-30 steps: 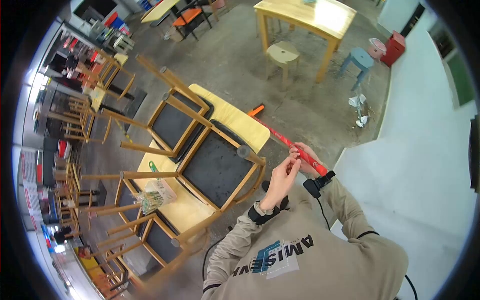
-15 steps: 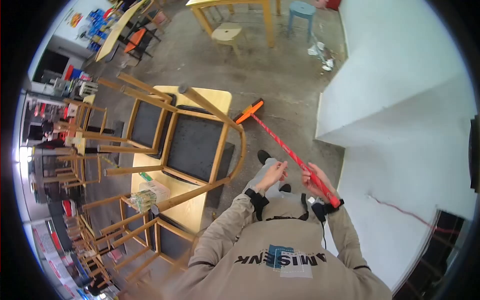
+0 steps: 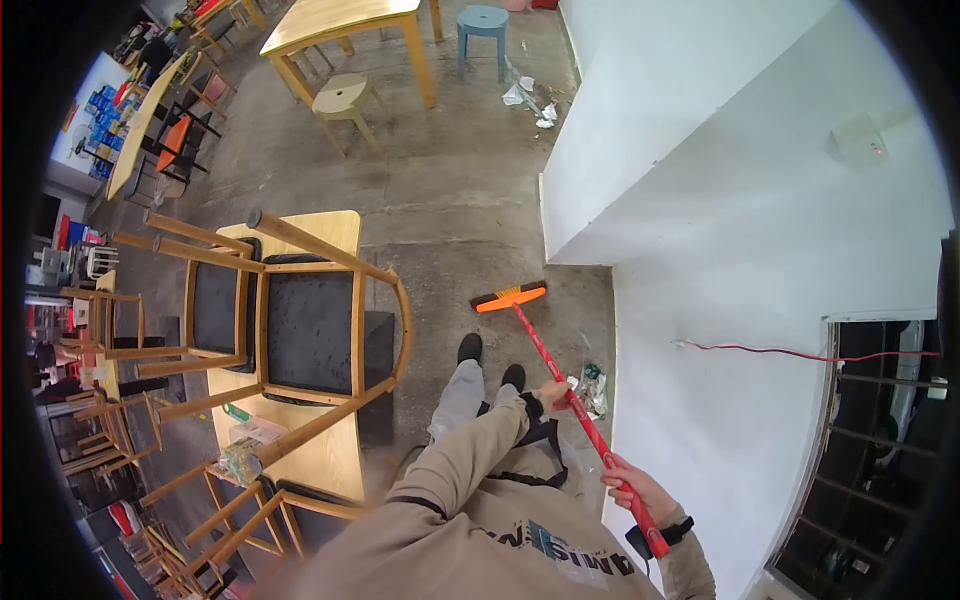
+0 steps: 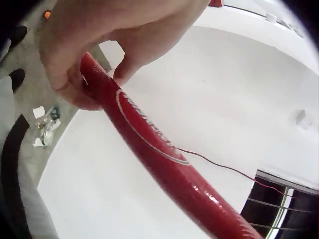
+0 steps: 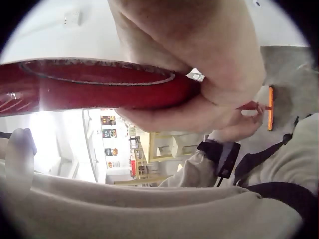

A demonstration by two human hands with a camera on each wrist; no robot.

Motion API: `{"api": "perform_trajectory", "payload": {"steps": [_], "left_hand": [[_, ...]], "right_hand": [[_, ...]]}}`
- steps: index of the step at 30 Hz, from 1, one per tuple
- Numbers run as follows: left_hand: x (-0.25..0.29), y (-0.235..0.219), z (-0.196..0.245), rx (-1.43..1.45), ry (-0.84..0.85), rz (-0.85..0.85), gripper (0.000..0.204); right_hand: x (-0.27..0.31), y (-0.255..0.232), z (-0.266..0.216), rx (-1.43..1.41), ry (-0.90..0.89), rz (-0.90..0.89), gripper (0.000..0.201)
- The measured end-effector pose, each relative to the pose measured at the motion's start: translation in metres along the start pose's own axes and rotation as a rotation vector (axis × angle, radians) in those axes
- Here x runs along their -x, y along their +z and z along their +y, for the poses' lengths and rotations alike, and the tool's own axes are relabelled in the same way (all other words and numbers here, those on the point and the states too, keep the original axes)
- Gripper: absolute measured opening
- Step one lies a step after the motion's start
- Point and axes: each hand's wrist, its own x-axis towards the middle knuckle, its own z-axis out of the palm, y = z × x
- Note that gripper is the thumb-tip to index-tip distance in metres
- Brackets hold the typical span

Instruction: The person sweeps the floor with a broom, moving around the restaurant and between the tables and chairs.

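A broom with a red handle [image 3: 590, 430] slants across the head view. Its orange head [image 3: 510, 297], edged with dark bristles, is down at the floor. My left hand [image 3: 552, 395] grips the handle about midway; in the left wrist view the fingers of this hand [image 4: 75, 74] curl round the red pole. Higher up, near the handle's end, my right hand [image 3: 640, 490] holds on. The right wrist view shows that hand [image 5: 199, 99] wrapped round the handle, with the left hand [image 5: 244, 124] farther down it.
Litter [image 3: 593, 390] lies by the base of the white wall [image 3: 700, 440] on my right. More paper scraps [image 3: 530, 98] lie farther ahead. At the left, upturned chairs [image 3: 310, 330] rest on a wooden table [image 3: 330, 440]. A cream stool [image 3: 342, 95] and a blue stool [image 3: 483, 22] stand ahead.
My left hand came off the handle, then took hold of it lower down. The broom head has swung out ahead of my feet. My view has turned right, toward the wall.
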Motion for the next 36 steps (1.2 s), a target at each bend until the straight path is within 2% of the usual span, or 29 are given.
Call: {"api": "perform_trajectory", "payload": {"steps": [1, 4, 5, 6, 9, 11, 13, 14, 16, 17, 19, 20, 22, 24, 26, 28, 29, 31, 35, 36], "left_hand": [[0.005, 0.003, 0.000, -0.045, 0.003, 0.058, 0.023], [0.008, 0.000, 0.009, -0.060, -0.024, 0.154, 0.015], [-0.018, -0.019, 0.002, -0.068, 0.053, 0.186, 0.015], [-0.017, -0.020, 0.009, -0.068, 0.055, 0.178, 0.015], [0.005, -0.033, 0.052, -0.096, 0.288, 0.309, 0.016], [0.019, -0.053, 0.086, -0.119, 0.445, 0.406, 0.019], [-0.006, -0.089, 0.109, -0.277, 0.580, 0.343, 0.024], [0.001, -0.091, 0.119, -0.281, 0.575, 0.343, 0.024], [0.023, -0.089, 0.138, -0.339, 0.637, 0.403, 0.054], [0.027, -0.092, 0.143, -0.359, 0.641, 0.402, 0.054], [0.029, -0.095, 0.152, -0.744, 0.592, 0.664, 0.066], [0.030, -0.098, 0.156, -0.757, 0.599, 0.662, 0.066], [0.023, -0.101, 0.157, -1.080, 0.558, 0.662, 0.059], [0.010, -0.092, 0.145, -1.146, 0.535, 0.657, 0.057], [-0.003, -0.080, 0.125, -1.216, 0.512, 0.652, 0.054], [0.000, -0.048, 0.102, -1.322, 0.453, 0.530, 0.052], [-0.001, -0.033, 0.084, -1.326, 0.451, 0.531, 0.052], [-0.005, -0.004, 0.037, -1.098, 0.340, 0.318, 0.045], [-0.011, 0.062, -0.067, -0.731, 0.222, 0.099, 0.025], [-0.015, 0.078, -0.090, -0.760, 0.185, 0.068, 0.023]], "right_hand": [[0.005, 0.008, 0.003, -0.015, 0.004, 0.013, 0.035], [0.000, 0.024, 0.005, -0.050, 0.023, 0.039, 0.045], [-0.005, 0.025, 0.005, -0.076, 0.017, 0.035, 0.047], [-0.009, 0.028, -0.001, -0.095, 0.007, 0.030, 0.049], [-0.030, 0.059, -0.016, -0.069, -0.064, -0.017, 0.035], [-0.056, 0.072, -0.025, -0.066, -0.090, -0.040, 0.027], [-0.085, 0.082, -0.035, -0.128, -0.125, -0.101, 0.016], [-0.105, 0.086, -0.039, -0.191, -0.152, -0.121, 0.007], [-0.149, 0.090, -0.048, -0.352, -0.193, -0.226, 0.007], [-0.168, 0.090, -0.052, -0.444, -0.207, -0.311, 0.008], [-0.201, 0.090, -0.051, -0.485, -0.215, -0.375, 0.006], [-0.212, 0.087, -0.050, -0.514, -0.206, -0.426, 0.005], [-0.218, 0.085, -0.048, -0.581, -0.198, -0.423, 0.005], [-0.208, 0.071, -0.041, -0.652, -0.182, -0.418, 0.006], [-0.184, 0.045, -0.030, -0.686, -0.162, -0.535, 0.008], [-0.157, 0.012, -0.015, -0.749, -0.147, -0.541, 0.008], [-0.141, -0.007, -0.004, -0.811, -0.121, -0.538, 0.008], [-0.103, -0.042, 0.021, -0.794, -0.137, -0.485, 0.009], [-0.014, -0.105, 0.084, -0.804, -0.168, -0.379, 0.010], [0.006, -0.121, 0.099, -0.781, -0.166, -0.343, 0.010]]}}
